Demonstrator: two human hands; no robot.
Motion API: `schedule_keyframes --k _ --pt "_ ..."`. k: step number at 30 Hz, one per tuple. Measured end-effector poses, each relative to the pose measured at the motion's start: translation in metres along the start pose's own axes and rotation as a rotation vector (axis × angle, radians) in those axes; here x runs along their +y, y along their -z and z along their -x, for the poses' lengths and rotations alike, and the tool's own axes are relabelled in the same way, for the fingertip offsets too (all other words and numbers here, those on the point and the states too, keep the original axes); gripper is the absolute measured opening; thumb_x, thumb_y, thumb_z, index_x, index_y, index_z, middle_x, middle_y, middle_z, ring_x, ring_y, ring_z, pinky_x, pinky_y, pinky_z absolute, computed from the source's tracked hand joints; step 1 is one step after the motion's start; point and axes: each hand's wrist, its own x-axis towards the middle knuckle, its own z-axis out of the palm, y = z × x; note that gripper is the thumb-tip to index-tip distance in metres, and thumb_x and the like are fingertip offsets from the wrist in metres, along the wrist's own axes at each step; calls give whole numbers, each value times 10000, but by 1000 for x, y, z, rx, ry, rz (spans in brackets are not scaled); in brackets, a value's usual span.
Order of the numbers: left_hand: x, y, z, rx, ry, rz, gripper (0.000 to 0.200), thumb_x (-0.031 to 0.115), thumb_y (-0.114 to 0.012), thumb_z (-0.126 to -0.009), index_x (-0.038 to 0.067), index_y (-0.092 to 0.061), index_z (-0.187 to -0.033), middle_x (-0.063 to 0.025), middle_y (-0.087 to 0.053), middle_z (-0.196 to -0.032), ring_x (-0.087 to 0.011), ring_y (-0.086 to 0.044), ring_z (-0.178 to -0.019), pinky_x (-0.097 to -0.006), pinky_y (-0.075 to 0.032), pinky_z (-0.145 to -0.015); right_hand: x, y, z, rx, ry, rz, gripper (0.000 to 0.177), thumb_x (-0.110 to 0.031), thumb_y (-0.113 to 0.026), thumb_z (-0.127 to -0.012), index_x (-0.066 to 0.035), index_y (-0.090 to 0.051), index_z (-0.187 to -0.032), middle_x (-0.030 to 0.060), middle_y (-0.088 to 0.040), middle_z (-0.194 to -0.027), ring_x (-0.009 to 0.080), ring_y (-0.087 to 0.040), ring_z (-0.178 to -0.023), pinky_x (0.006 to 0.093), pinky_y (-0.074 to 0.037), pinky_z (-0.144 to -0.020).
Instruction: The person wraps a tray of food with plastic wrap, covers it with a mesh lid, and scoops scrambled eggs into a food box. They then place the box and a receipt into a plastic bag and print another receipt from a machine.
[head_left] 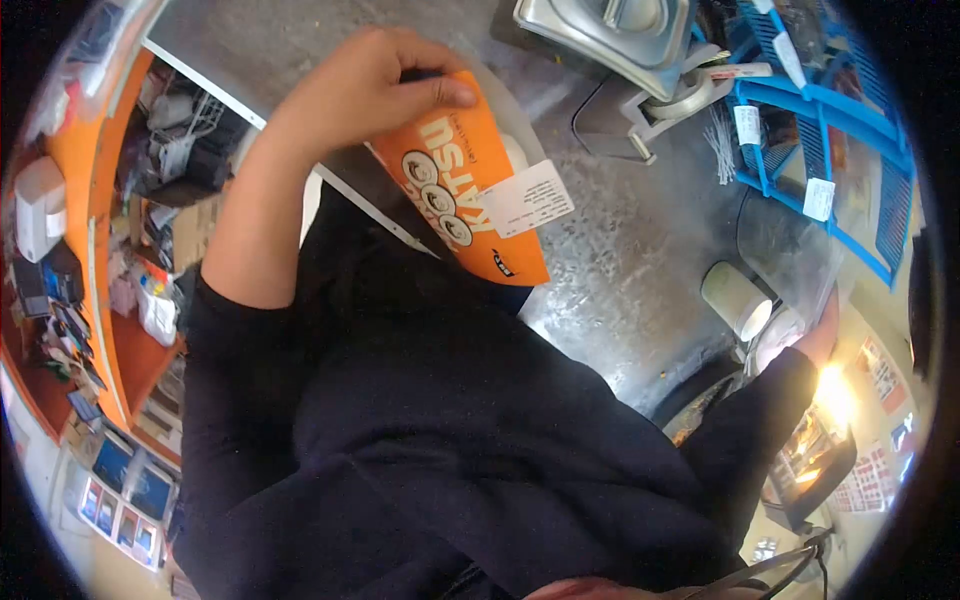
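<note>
My left hand (pixel 385 85) is closed on the top edge of an orange printed package (pixel 440 190), with the thumb across its upper corner. The package reads "KATSU", and a white printed label (pixel 528 200) sticks out from its right side. Something pale and partly see-through shows behind it. At the far right, my right hand (pixel 824 328) is only partly visible beside clear plastic (pixel 790 245); its fingers are not clear enough to tell whether they hold it.
A metal worktop (pixel 620 220) carries a lidded steel container (pixel 625 35), a tape dispenser (pixel 680 105) and a tilted white cup (pixel 736 300). Blue racks (pixel 820 110) with tags stand at the upper right. Orange shelving (pixel 92 270) with assorted items is on the left.
</note>
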Motion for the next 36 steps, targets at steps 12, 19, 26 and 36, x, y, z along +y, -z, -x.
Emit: schedule_keyframes --k 12,19,26,36 --pt "-4 -3 3 29 65 86 200 178 -681 -838 3 -668 -934 -44 -639 -809 -95 -588 -775 -224 -463 -680 23 32 10 42 59 208 519 -298 -627 -836 -91 -518 -1299 119 -607 -1180 247 -549 -1114 375 -429 -934" --pt "15 -17 69 156 334 247 119 125 -667 -854 8 -659 -835 -2 -627 -721 -45 -537 -681 -208 -436 -612 -71 8 173 834 724 55 411 -363 -545 -876 -72 -594 -1162 148 -653 -1018 275 -614 -952 385 -498 -780" --pt "17 -56 102 166 321 596 133 133 -566 -936 26 -550 -860 22 -577 -760 -31 -477 -704 -181 -393 -666 -249 -98 317 171 1182 -335 354 -227 -590 -886 -38 -541 -1181 137 -623 -1067 329 -585 -1025 474 -486 -835" --pt "4 -49 111 227 281 598 132 132 -550 -945 41 -525 -853 28 -562 -760 -9 -436 -681 -171 -357 -627 -338 -119 375 -392 982 -529 203 -18 -580 -830 0 -653 -1019 110 -677 -923 224 -656 -817 307 -526 -778"
